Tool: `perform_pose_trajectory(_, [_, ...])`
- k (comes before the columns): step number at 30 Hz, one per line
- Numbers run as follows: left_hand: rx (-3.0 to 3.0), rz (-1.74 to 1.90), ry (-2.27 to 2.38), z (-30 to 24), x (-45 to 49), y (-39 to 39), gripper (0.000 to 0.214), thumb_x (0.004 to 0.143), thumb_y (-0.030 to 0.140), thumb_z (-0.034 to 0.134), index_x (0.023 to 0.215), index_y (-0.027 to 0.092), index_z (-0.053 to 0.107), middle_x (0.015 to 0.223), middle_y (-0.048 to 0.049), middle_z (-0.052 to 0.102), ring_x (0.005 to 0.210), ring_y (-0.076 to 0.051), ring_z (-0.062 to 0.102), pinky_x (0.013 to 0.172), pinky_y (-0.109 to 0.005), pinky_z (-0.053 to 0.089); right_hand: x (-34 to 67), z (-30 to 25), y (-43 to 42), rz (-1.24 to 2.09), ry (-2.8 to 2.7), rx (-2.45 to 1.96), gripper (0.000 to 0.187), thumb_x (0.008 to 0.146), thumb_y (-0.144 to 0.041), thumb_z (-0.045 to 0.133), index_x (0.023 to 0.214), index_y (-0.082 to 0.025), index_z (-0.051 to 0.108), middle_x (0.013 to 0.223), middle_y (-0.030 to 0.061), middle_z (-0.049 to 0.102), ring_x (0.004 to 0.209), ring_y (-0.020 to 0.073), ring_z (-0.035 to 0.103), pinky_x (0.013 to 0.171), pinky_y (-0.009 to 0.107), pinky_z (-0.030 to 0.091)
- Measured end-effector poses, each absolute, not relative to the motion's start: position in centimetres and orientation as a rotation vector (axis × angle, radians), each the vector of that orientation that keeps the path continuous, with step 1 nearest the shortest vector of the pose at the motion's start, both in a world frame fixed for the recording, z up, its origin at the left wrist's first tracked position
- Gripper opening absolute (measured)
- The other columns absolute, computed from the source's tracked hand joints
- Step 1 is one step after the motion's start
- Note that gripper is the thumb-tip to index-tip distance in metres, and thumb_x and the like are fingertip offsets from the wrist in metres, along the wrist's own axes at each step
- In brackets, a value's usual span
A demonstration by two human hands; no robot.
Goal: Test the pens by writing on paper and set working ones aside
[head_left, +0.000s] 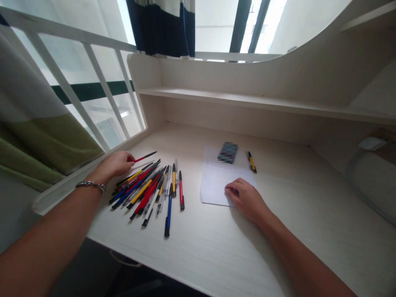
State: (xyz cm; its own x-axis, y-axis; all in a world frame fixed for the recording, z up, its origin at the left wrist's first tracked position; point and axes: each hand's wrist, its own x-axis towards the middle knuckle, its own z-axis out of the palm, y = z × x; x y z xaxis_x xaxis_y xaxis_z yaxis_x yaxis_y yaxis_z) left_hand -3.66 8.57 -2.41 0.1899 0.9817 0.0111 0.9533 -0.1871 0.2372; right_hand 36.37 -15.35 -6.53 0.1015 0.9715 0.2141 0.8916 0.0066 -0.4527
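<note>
The left hand (119, 164) is at the far left edge of a messy heap of pens (139, 189), and its thumb and fingers are pinched close on one end of a red pen (144, 157). Holding it by the end seems to leave most of the pen sticking out, with its black tip pointing right and a bit to the far side. The heap lies on the left of the desk (201, 235), maybe so that hand can reach it easily. Red, blue, yellow and see-through pens lie across each other there, most tilting the same way. On the heap's right side, a blue pen (168, 212) and another red pen lying by itself (181, 192) point mostly to the far side. The right hand (243, 194) rests on the near right part of a white sheet of paper (212, 185), which may help keep it flat. Its fingers are curled in, but I cannot tell how tightly they close or if they hold anything. A blurred-out thing (228, 152) is at the paper's far end, and a yellow and black pen (252, 163) lies just right of it. The desk is pale, with a long shelf (235, 98) along its far side. A white railing (93, 62) and a green and gray curtain (46, 144) are on the left, and a blue and white curtain (163, 29) hangs at the bright window beyond.
</note>
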Motion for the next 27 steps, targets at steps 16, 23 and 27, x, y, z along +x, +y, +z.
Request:
perform_pose_trajectory(16, [2.717,0.353,1.034,-2.1,19.4,-1.3,0.022,0.082,0.027,0.054,0.091,0.020,0.073,0.090,-0.0085,0.073,0.082,-0.021,0.065,0.069,-0.028,0.044,39.2,-5.6,-15.8,-0.012,-1.572,-1.878,0.018,0.088,-0.024,0.054,0.087,-0.020,0.071,0.087,0.0040,0.070,0.077,0.0159,0.060,0.074,0.027,0.041])
perform_pose_trajectory(23, [2.787,0.396,0.916,-5.3,21.4,-1.8,0.023,0.082,0.022,0.053,0.089,0.020,0.075,0.090,-0.0094,0.071,0.083,-0.021,0.063,0.075,-0.030,0.046,41.5,-5.9,-15.7,-0.061,-1.425,-1.930,0.021,0.087,-0.026,0.053,0.083,-0.019,0.072,0.084,0.0040,0.071,0.075,0.0170,0.061,0.073,0.028,0.042])
perform_pose_trajectory(27, [2.763,0.419,0.893,-6.3,21.1,-1.8,0.023,0.083,0.022,0.052,0.088,0.020,0.075,0.090,-0.0094,0.070,0.084,-0.021,0.062,0.081,-0.031,0.046,41.7,-6.5,-15.4,-0.056,-1.430,-1.938,0.020,0.086,-0.025,0.053,0.083,-0.021,0.072,0.085,0.0032,0.071,0.076,0.0171,0.062,0.074,0.028,0.042])
